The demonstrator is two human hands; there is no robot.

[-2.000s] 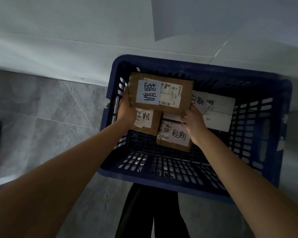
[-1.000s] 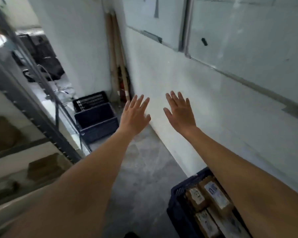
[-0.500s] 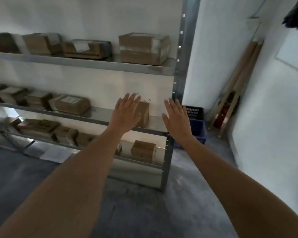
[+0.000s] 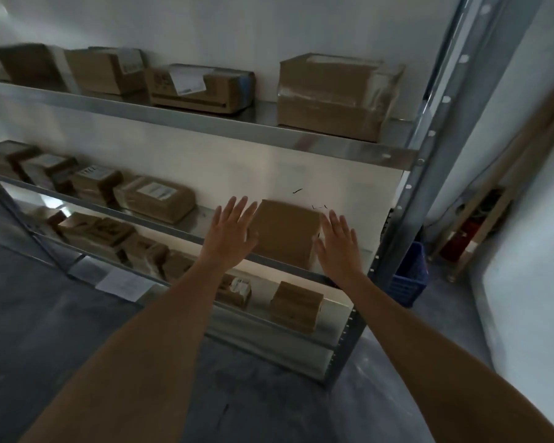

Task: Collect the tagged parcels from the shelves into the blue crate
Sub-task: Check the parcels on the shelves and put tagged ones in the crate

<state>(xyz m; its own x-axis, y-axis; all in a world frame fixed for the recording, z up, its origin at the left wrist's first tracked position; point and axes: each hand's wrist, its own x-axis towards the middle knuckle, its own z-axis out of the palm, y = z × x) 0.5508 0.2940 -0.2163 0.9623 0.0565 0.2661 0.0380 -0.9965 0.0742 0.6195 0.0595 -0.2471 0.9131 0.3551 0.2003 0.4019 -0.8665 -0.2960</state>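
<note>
Nearby — blue crate point(image 4: 410, 276), contents unseen.

The blue crate point(image 4: 410, 276) is half hidden behind the shelf post point(image 4: 406, 199). Left of that post, parcel labels are blurred — unreadable — and the leftmost boxes point(image 4: 0, 158) are cut off.

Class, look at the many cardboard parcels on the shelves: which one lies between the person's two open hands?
The plain brown parcel alone at the right end of the middle shelf; the left hand and right hand flank it.
</note>
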